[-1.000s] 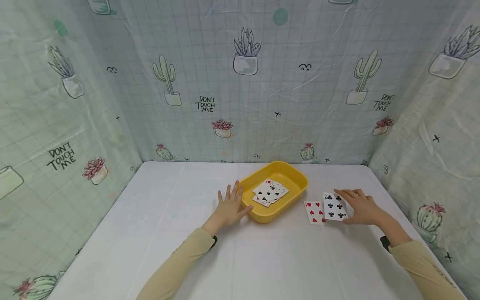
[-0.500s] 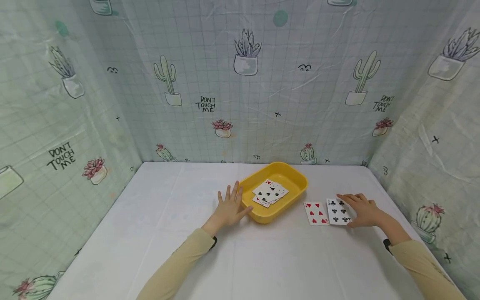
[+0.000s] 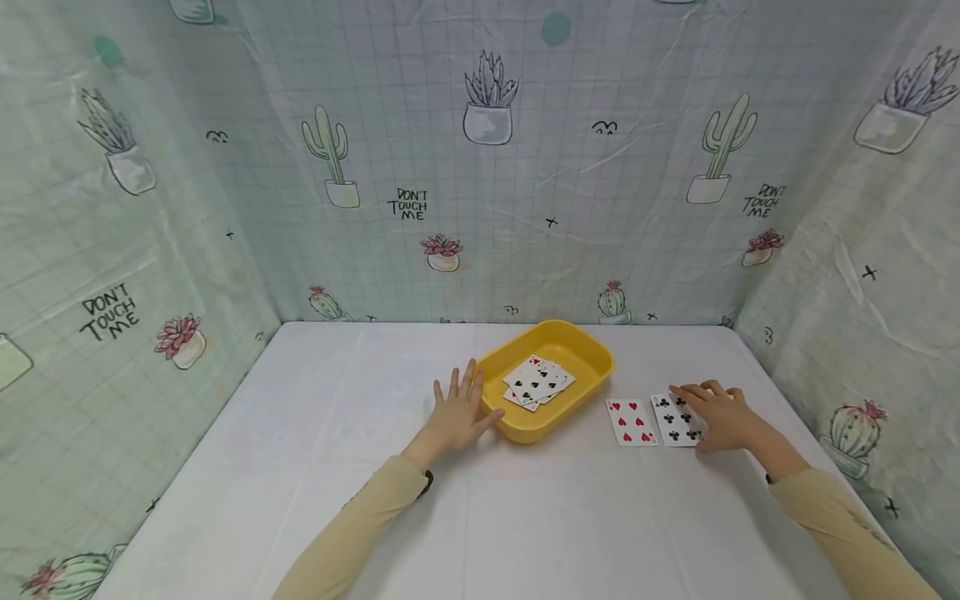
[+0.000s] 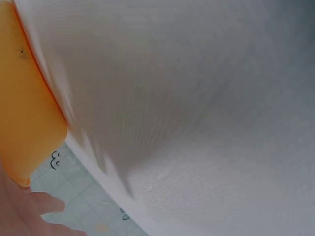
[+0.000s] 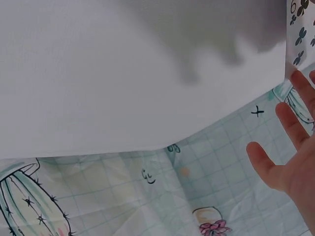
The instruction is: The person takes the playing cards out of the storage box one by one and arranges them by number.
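Note:
My left hand (image 3: 452, 417) rests against the left end of a yellow plastic tray (image 3: 600, 354), fingers spread and straight, thumb at its near corner. The tray's wall (image 4: 29, 98) and part of that hand (image 4: 34, 211) show in the left wrist view. A small overlapping pile of playing cards (image 3: 538, 382) lies face up in the tray. On the right, my right hand (image 3: 723, 421) holds a clubs playing card (image 3: 672, 421) between index finger and thumb at its opposite edges. This card lies low, beside a hearts playing card (image 3: 630, 422) on the table. A right fingertip meets the clubs card in the right wrist view.
The white table (image 3: 510, 525) ends at a back edge just behind the tray. Cactus-print cloth (image 3: 555, 167) hangs behind it and along both sides.
My right hand has moved the clubs card right and down, off the hearts card, which now shows whole. The left hand and tray have stayed put. The head view has shifted slightly.

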Demonstrator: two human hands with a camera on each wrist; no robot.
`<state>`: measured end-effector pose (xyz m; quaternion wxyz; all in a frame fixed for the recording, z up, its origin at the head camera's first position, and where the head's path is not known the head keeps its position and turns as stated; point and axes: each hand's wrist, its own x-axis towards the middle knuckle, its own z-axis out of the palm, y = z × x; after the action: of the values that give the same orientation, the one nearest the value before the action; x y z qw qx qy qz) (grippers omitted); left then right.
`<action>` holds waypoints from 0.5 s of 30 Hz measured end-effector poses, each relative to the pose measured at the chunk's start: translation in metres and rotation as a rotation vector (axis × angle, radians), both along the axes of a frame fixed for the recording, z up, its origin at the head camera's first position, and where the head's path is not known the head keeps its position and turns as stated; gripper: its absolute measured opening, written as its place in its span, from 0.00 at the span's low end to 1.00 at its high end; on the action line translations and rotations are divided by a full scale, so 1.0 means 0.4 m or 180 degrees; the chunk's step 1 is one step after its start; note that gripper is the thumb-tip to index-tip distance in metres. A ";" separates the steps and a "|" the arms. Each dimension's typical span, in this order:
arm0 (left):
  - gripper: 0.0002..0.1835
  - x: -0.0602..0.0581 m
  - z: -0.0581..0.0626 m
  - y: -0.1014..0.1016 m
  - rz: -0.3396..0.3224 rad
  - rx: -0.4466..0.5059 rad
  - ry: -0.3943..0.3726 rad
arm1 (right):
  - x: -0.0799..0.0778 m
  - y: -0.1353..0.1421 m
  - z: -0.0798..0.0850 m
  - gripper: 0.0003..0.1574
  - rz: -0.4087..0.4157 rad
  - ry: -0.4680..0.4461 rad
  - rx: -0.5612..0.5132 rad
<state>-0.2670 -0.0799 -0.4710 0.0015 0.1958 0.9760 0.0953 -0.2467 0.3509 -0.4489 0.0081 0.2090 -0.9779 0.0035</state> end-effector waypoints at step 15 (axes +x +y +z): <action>0.46 0.000 -0.001 -0.001 0.0012 -0.0012 -0.0004 | -0.020 -0.015 -0.014 0.59 -0.0070 -0.0219 0.0073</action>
<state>-0.2671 -0.0804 -0.4714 0.0022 0.1939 0.9765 0.0936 -0.2545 0.3448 -0.4545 -0.0279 0.1981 -0.9798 -0.0006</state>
